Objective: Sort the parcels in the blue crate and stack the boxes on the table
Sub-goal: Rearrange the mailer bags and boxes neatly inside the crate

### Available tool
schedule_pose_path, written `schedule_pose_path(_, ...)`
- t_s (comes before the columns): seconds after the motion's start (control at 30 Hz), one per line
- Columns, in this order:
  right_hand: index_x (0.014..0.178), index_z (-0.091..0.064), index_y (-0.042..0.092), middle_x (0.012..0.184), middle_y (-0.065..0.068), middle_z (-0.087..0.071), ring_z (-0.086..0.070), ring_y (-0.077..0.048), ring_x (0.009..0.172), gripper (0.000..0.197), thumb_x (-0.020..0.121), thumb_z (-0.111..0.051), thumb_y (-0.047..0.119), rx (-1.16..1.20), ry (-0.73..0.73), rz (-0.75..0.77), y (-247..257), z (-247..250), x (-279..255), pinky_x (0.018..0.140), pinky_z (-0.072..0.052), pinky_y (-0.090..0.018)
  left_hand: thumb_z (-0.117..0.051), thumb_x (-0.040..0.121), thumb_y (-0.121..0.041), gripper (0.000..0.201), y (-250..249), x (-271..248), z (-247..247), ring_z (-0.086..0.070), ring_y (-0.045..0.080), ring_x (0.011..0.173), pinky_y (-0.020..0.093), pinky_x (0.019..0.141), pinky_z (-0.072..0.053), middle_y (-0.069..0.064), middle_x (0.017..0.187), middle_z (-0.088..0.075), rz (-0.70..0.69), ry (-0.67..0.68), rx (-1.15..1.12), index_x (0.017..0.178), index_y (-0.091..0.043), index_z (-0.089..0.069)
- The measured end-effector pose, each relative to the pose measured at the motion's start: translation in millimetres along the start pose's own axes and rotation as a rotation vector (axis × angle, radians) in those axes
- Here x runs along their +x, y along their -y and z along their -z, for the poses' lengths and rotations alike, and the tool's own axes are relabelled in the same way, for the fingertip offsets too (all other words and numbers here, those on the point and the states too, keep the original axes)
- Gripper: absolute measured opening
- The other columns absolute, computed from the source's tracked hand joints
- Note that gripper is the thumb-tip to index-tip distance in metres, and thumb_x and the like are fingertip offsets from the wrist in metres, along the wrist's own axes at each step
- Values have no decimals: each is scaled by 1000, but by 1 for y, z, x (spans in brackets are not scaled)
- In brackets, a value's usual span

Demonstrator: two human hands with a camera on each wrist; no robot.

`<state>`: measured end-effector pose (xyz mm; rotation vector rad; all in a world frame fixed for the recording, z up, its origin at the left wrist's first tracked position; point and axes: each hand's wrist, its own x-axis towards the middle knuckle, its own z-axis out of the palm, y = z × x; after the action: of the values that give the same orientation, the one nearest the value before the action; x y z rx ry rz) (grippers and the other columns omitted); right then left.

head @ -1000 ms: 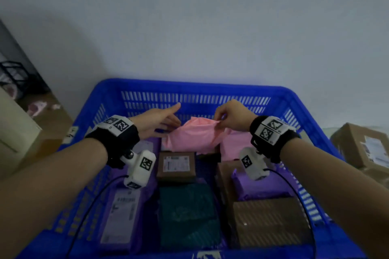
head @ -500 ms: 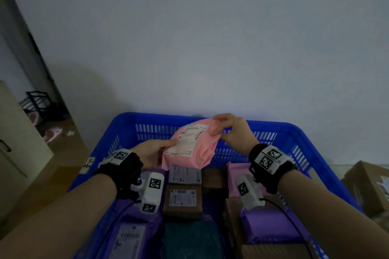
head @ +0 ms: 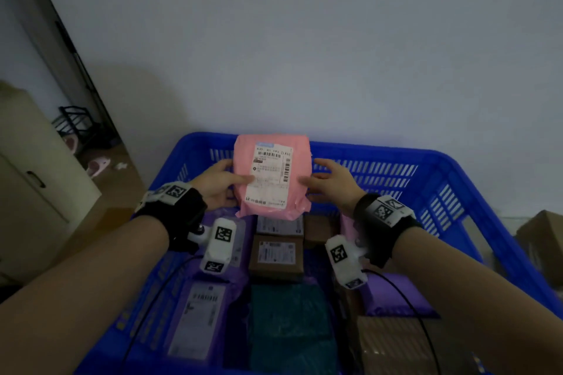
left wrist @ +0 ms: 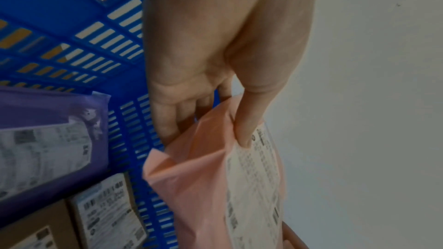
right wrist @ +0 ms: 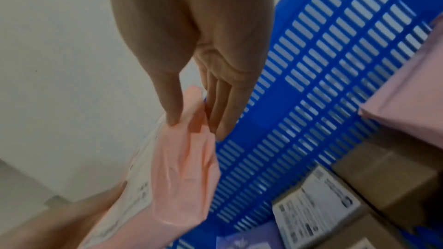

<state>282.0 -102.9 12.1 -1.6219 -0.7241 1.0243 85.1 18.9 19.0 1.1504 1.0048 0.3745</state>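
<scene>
A pink soft parcel (head: 300, 158) with a white shipping label is held upright over the far end of the blue crate (head: 438, 189). My left hand (head: 224, 183) pinches its left edge, thumb on the label and fingers behind (left wrist: 242, 132). My right hand (head: 324, 181) pinches its right edge the same way (right wrist: 189, 120). Below, inside the crate, lie small brown boxes (head: 275, 256), purple soft parcels (head: 207, 313), a dark green parcel (head: 286, 323) and another pink parcel (right wrist: 412, 97).
A brown cardboard box (head: 539, 237) stands outside the crate at the right. A pale wall rises right behind the crate. A cream cabinet (head: 33, 179) and a doorway lie to the left. A larger brown box (head: 393, 344) sits in the crate's near right corner.
The pink parcel was lifted out of the crate and turned upright, label facing me. My left hand moved from beside it to pinching its left edge; the right hand shifted to the right edge.
</scene>
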Motion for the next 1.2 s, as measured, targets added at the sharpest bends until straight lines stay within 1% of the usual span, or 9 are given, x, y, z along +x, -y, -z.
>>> schedule_pose_path(0.13,138,-37,5,104,-22,-65,-64,-24,70,69,78,-71,-3,-31,5,-35,-21,-22,5,55,-59,-31,-60,89,-2,46,14,-9,9,-61,24,82,38,66,-52,10,114,-61,41,-59,86,129,-19,-44)
schedule_pose_path(0.23,135,-40,6,97,-17,-66,-67,-33,83,66,78,-71,-3,-35,41,-95,-41,-37,5,70,-59,-45,-59,89,-3,34,26,-15,22,-60,22,85,39,75,-52,8,112,-62,131,-88,212,118,-19,-50)
schedule_pose_path(0.3,128,-44,6,92,-16,-66,-66,-32,77,57,79,-68,-7,-6,92,-153,-55,-47,2,66,-59,-47,-61,88,-4,27,35,-19,31,-61,25,93,44,85,-51,8,116,-63,219,-96,299,110,-18,-54)
schedule_pose_path(0.4,126,-46,4,92,-16,-65,-65,-32,79,56,77,-67,-12,47,177,-250,-76,-59,-1,74,-58,-48,-60,88,-2,19,51,-22,41,-62,27,92,42,79,-53,11,115,-63,290,-126,391,98,-17,-56)
schedule_pose_path(0.6,129,-47,5,113,-19,-64,-65,-30,93,60,76,-66,-15,69,240,-340,-108,-74,0,77,-58,-40,-69,80,-3,56,75,-22,44,-60,34,109,49,90,-53,14,126,-59,307,-228,547,130,-7,-45)
schedule_pose_path(0.7,130,-46,5,116,-18,-62,-64,-27,89,59,78,-62,-18,146,279,-416,-120,-80,-2,64,-61,-35,-72,76,-7,76,75,-25,41,-55,32,116,42,89,-53,11,131,-52,219,-287,681,141,-11,-32)
schedule_pose_path(0.87,133,-48,11,119,-17,-61,-64,-26,89,62,79,-58,-19,166,363,-520,-134,-86,-2,71,-60,-38,-67,84,-16,64,71,-32,39,-53,27,120,25,84,-42,12,138,-48,157,-170,1127,140,-12,-38)
schedule_pose_path(1.03,128,-51,7,106,-8,-64,-59,-27,104,56,79,-57,-20,81,468,-592,-149,-97,-12,69,-60,-35,-61,91,-28,52,69,-35,32,-54,22,118,26,87,-42,7,133,-55,253,109,1268,138,-14,-45)
schedule_pose_path(1.2,125,-52,-2,105,-14,-64,-63,-28,88,46,82,-55,-18,-30,479,-694,-171,-111,-19,81,-52,-40,-57,93,-29,49,78,-30,27,-52,23,122,31,97,-44,6,136,-52,275,149,1436,139,-14,-45)
